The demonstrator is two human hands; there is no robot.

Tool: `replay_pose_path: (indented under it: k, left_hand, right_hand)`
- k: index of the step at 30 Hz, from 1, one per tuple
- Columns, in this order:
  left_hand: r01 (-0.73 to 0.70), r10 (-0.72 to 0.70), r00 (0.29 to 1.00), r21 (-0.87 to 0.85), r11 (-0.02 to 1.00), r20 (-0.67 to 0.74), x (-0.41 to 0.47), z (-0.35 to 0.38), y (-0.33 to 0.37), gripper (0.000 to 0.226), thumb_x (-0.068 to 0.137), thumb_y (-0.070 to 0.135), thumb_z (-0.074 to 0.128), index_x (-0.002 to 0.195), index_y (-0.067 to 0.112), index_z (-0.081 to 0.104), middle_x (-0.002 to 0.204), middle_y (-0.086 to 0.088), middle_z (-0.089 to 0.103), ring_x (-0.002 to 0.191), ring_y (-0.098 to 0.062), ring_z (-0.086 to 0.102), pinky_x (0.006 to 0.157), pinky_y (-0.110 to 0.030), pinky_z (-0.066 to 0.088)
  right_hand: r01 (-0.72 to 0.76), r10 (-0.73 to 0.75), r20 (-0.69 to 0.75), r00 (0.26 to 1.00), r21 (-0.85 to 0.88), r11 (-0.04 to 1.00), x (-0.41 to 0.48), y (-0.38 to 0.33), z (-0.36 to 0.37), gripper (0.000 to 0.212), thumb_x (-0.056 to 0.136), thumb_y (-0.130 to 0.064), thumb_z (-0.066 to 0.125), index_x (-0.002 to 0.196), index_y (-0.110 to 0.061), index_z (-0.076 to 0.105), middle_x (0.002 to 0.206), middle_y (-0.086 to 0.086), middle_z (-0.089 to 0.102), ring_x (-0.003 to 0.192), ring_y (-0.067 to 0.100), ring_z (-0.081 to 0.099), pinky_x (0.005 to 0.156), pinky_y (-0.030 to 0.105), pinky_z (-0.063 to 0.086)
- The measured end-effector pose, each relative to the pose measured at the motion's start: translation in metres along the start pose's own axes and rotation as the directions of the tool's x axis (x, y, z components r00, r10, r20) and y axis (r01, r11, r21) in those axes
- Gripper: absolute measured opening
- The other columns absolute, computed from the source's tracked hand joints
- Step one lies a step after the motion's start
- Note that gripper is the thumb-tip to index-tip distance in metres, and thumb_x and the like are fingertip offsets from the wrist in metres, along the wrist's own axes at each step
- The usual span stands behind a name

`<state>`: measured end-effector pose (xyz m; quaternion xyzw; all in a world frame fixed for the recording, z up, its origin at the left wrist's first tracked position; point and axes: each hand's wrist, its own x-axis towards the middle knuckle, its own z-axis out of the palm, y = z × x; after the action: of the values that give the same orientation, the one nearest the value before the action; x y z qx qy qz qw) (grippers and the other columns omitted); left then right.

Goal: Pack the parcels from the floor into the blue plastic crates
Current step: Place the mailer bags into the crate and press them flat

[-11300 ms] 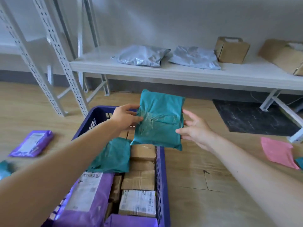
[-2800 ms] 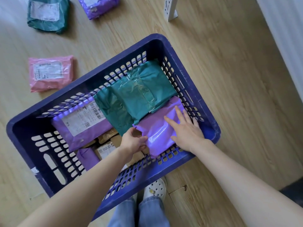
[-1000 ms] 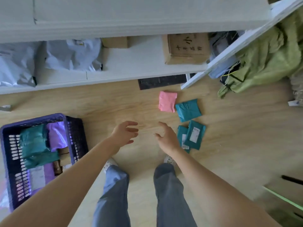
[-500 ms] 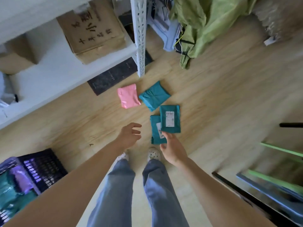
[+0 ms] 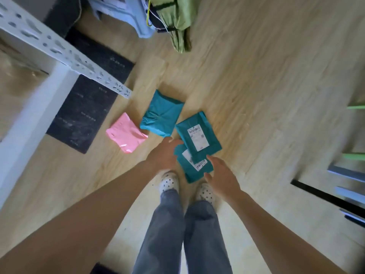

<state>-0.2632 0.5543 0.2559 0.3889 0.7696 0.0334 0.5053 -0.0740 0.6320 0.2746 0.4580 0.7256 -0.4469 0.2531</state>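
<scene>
Several parcels lie on the wooden floor just ahead of my feet. A pink parcel (image 5: 126, 134) is at the left, a plain teal parcel (image 5: 161, 113) beside it. A teal parcel with a white label (image 5: 198, 137) overlaps another labelled teal parcel (image 5: 192, 168) nearer my shoes. My left hand (image 5: 165, 155) hangs above the floor just left of the two labelled parcels, fingers relaxed, holding nothing. My right hand (image 5: 222, 177) is spread just right of the lower labelled parcel, also empty. The blue crate is out of view.
A white perforated shelf post (image 5: 65, 50) and white shelf board (image 5: 25, 123) stand at the left, with a dark mat (image 5: 87, 107) under them. Green cloth (image 5: 177, 18) lies at the top. Blurred dark and green bars (image 5: 347, 194) sit at the right edge.
The view has swung right and nearer the parcels; the crate has left the frame. Both empty hands have moved toward the two labelled teal parcels.
</scene>
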Motion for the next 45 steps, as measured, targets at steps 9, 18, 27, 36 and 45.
replay_pose_path:
  k: [9,18,27,36,45]
  left_hand:
    - [-0.032,0.017,0.997,0.200,0.979,0.076,0.181,0.059,-0.051,0.052,0.095,0.012,0.045,0.142,0.030,0.035,0.152,-0.005,0.026,0.141,-0.020,0.025,0.109,-0.033,0.027]
    - [0.007,-0.011,1.000,0.172,0.985,0.025,0.289,0.077,-0.080,0.050,0.090,0.006,0.051,0.137,0.022,0.045,0.142,-0.010,0.042,0.129,-0.025,0.042,0.101,-0.026,0.030]
    - [0.120,-0.121,0.993,0.033,0.992,0.015,0.330,0.085,-0.082,0.052,0.090,0.006,0.055,0.139,0.015,0.040,0.129,-0.012,0.052,0.118,-0.028,0.051,0.087,-0.026,0.040]
    - [0.203,-0.212,0.976,-0.161,0.966,-0.046,0.315,0.068,-0.067,0.043,0.091,-0.005,0.049,0.129,0.014,0.054,0.121,-0.016,0.058,0.088,-0.018,0.053,0.050,-0.012,0.045]
    - [0.212,-0.249,0.968,-0.467,0.859,-0.019,0.192,-0.004,-0.020,0.022,0.088,0.004,0.058,0.082,0.025,0.058,0.093,-0.014,0.058,0.079,-0.021,0.053,0.075,-0.035,0.049]
  right_hand:
    - [-0.160,0.164,0.005,0.986,0.248,0.955,0.152,0.087,0.064,0.058,0.096,-0.023,0.053,0.147,-0.022,0.028,0.147,0.002,0.036,0.130,0.018,0.042,0.103,0.030,0.036]
    - [-0.358,0.389,0.063,0.919,0.545,0.758,0.225,0.158,0.133,0.053,0.092,-0.015,0.057,0.141,-0.019,0.035,0.117,-0.004,0.048,0.094,0.016,0.051,0.060,0.024,0.042]
    - [-0.328,0.430,0.070,0.900,0.759,0.563,0.260,0.179,0.148,0.077,0.089,-0.003,0.059,0.149,-0.024,0.015,0.119,0.003,0.056,0.096,0.014,0.057,0.078,0.035,0.051]
    - [-0.250,0.493,-0.026,0.870,0.838,0.484,0.250,0.180,0.123,0.070,0.089,0.001,0.059,0.145,-0.025,0.027,0.121,0.008,0.054,0.097,0.017,0.056,0.071,0.029,0.051]
    - [-0.148,0.454,-0.114,0.884,0.851,0.503,0.143,0.133,0.019,0.075,0.082,0.009,0.064,0.142,-0.026,0.034,0.115,0.006,0.058,0.092,0.012,0.061,0.079,0.039,0.056]
